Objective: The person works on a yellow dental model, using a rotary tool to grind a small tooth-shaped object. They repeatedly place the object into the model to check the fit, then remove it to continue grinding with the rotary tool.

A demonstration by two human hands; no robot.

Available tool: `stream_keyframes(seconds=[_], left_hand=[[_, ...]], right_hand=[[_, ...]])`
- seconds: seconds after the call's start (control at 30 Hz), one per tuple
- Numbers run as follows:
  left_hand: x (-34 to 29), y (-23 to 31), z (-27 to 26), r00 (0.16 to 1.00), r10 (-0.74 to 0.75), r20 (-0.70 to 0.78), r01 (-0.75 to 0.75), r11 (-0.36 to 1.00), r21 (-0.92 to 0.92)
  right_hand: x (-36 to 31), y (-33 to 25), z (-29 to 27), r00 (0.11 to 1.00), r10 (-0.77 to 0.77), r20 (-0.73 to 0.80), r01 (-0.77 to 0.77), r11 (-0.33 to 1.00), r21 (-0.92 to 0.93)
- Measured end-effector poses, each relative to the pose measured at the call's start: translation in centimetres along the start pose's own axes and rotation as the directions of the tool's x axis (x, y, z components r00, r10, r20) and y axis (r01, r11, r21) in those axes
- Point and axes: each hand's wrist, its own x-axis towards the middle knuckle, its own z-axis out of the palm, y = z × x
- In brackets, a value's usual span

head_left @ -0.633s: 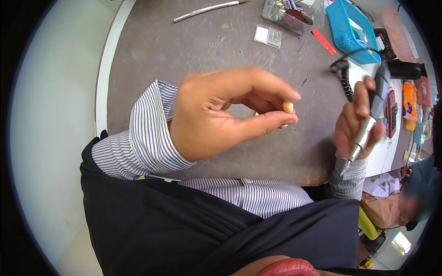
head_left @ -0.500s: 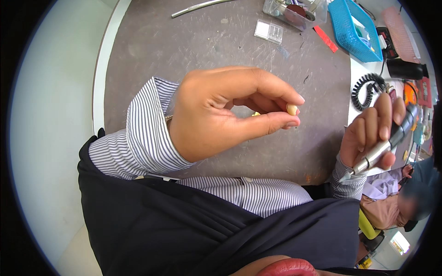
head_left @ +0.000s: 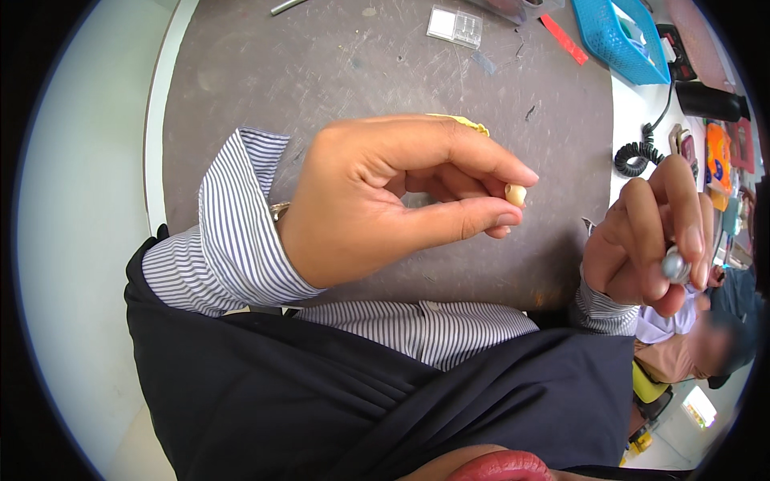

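My left hand hovers over the brown bench mat, thumb and fingertips closed on a tiny cream-coloured dental crown. The crown looks hollow, with an opening on one side. At the right, my right hand is closed around a rotary handpiece. Its rounded metal end points toward me, and the rest of it is hidden behind my fingers. Past the knuckles of my left hand, the edge of something yellow peeks out; what it is I cannot tell.
On the mat lie a small clear case and a red strip. A blue basket stands far right, with a black coiled cord nearer. Another person sits beyond my right arm.
The handpiece has turned in my right hand from lying slantwise to end-on. My left hand still pinches the crown, now turned to show its opening. The view has shifted slightly, and more yellow shows.
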Motion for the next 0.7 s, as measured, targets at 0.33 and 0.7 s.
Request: stream_keyframes(seconds=[0.33, 0.7], left_hand=[[-0.1, -0.6, -0.3, 0.996, 0.079, 0.037, -0.081, 0.994, 0.077], [-0.2, -1.2, 0.2, 0.994, 0.105, 0.025, -0.107, 0.989, 0.102]], right_hand=[[0.5, -0.5, 1.3, 0.986, 0.113, -0.123, -0.166, 0.757, -0.632], [-1.2, 0.2, 0.7, 0.994, 0.097, 0.051, -0.006, 0.513, -0.858]])
